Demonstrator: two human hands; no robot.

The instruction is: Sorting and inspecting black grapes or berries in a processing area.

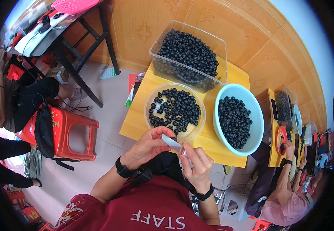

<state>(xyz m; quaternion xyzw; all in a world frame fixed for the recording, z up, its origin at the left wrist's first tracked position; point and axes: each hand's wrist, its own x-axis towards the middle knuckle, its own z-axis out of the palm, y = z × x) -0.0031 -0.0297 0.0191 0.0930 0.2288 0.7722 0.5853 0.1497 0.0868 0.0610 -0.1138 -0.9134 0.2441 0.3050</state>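
Here you are, both hands up over the near edge of the yellow table (134, 125), and a small white slip (170, 141) is between them! Your left hand (149, 145) pinches the slip at the fingertips, with something small and dark just beside it, too hidden to name. Your right hand (197, 165) comes in from the right, thumb and finger nipping the slip's near right end.

Right behind your hands sits the round clear tray (192, 128), scattered with black ring-shaped pieces (184, 109), bunched thicker on its right side. Over to the right, the pale blue bowl (257, 125) holds a deep heap of similar pieces, and at the far side the clear rectangular bin (222, 66) carries the biggest pile of all, close to the wood-panelled wall (144, 30).

Out left on the floor stands a red stool (74, 133); away right, a co-worker in pink (286, 208) reaches toward another table.
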